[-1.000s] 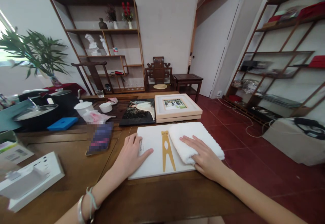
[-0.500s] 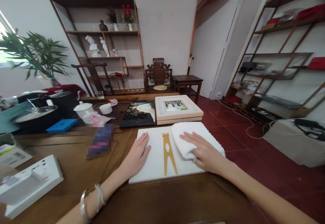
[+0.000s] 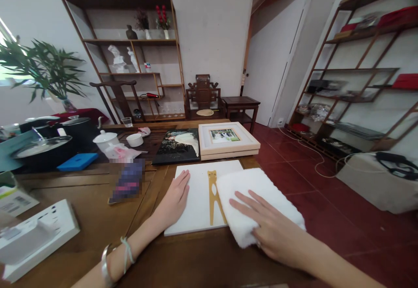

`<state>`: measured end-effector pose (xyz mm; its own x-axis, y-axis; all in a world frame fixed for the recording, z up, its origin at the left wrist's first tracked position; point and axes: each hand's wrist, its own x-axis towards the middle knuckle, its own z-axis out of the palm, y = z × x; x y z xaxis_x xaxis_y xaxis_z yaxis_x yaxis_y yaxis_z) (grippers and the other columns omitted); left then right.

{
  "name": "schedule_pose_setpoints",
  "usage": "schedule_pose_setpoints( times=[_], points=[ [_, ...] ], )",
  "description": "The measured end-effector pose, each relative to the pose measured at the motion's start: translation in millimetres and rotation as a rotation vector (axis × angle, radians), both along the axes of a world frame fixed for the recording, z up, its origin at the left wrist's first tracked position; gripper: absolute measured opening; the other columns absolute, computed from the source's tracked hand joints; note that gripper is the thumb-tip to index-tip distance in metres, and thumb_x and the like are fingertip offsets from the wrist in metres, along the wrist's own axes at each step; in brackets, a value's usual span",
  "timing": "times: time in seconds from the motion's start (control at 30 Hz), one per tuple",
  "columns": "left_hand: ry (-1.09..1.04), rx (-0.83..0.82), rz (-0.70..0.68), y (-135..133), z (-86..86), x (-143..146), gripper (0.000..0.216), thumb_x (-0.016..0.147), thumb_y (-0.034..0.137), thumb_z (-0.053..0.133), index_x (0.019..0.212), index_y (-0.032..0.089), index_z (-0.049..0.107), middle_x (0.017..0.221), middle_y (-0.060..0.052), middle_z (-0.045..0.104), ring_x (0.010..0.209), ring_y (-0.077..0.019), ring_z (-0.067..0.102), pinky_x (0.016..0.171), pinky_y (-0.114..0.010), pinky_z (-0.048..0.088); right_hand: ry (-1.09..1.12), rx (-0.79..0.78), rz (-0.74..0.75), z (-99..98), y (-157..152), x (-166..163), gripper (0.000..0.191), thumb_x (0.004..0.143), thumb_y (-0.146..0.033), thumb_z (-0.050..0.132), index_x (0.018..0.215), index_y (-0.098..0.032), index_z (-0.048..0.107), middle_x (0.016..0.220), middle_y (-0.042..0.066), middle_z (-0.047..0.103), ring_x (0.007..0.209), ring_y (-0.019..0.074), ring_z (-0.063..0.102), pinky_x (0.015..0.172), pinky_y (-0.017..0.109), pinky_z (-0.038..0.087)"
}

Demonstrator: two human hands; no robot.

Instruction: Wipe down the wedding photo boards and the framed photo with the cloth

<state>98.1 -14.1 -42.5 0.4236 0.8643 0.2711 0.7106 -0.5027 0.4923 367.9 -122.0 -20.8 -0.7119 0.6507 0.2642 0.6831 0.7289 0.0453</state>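
A white board [image 3: 196, 196] lies flat on the wooden table [image 3: 183, 257] in front of me, with a gold cat-shaped stand [image 3: 214, 195] on it. My left hand [image 3: 174, 199] lies flat on the board's left part, fingers stretched out. My right hand [image 3: 269, 227] presses flat on a folded white towel [image 3: 257, 198] that covers the board's right side and hangs past its near edge. Neither hand grips anything.
Behind the board lie a dark photo print [image 3: 178, 145] and a white picture frame [image 3: 227, 138]. To the left are a blurred phone [image 3: 128, 180], a white box [image 3: 35, 233], a blue sponge [image 3: 78, 160], pots [image 3: 42, 146] and a white teapot [image 3: 105, 139]. Shelves line the walls.
My right hand has dragged the towel toward me and slightly right, off the board's far part. My left hand stayed flat on the board's left side.
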Motion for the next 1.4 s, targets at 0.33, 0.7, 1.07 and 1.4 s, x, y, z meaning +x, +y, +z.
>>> schedule_pose_setpoints(
  times=[0.33,0.7,1.07,1.4],
  points=[
    [0.048,-0.045,-0.022,-1,5.4,1,0.047,0.09,0.025,0.028,0.132,0.008,0.039,0.143,-0.016,0.031,0.134,-0.0229,0.024,0.11,-0.044,0.016,0.008,-0.006,-0.036,4.6,65,4,0.025,0.061,-0.001,0.049,0.073,-0.013,0.068,0.136,0.013,0.041,0.129,0.0295,0.029,0.106,0.049,0.025],
    [0.073,0.025,-0.026,2,-0.7,-2,0.044,0.09,0.025,0.029,0.131,0.01,0.04,0.142,-0.014,0.035,0.133,-0.0231,0.027,0.108,-0.045,0.022,-0.012,-0.038,-0.052,2.0,22,-1,0.02,0.066,-0.004,0.049,0.069,-0.012,0.067,0.14,0.012,0.035,0.132,0.0309,0.02,0.108,0.051,0.017],
    [0.105,0.03,-0.02,3,-1.4,-2,0.045,0.091,0.024,0.028,0.131,0.008,0.04,0.142,-0.015,0.035,0.133,-0.0223,0.027,0.109,-0.044,0.022,0.0,-0.074,-0.044,5.2,27,3,0.019,0.064,-0.006,0.05,0.07,-0.014,0.067,0.139,0.012,0.037,0.131,0.0291,0.024,0.107,0.05,0.021],
    [0.086,0.058,-0.048,4,-2.7,-4,0.044,0.091,0.025,0.03,0.131,0.012,0.04,0.141,-0.013,0.036,0.132,-0.0224,0.028,0.108,-0.045,0.023,0.079,-0.045,-0.07,2.9,83,3,0.02,0.065,-0.007,0.053,0.076,-0.013,0.068,0.134,0.014,0.045,0.127,0.0288,0.033,0.105,0.05,0.024]
  ],
)
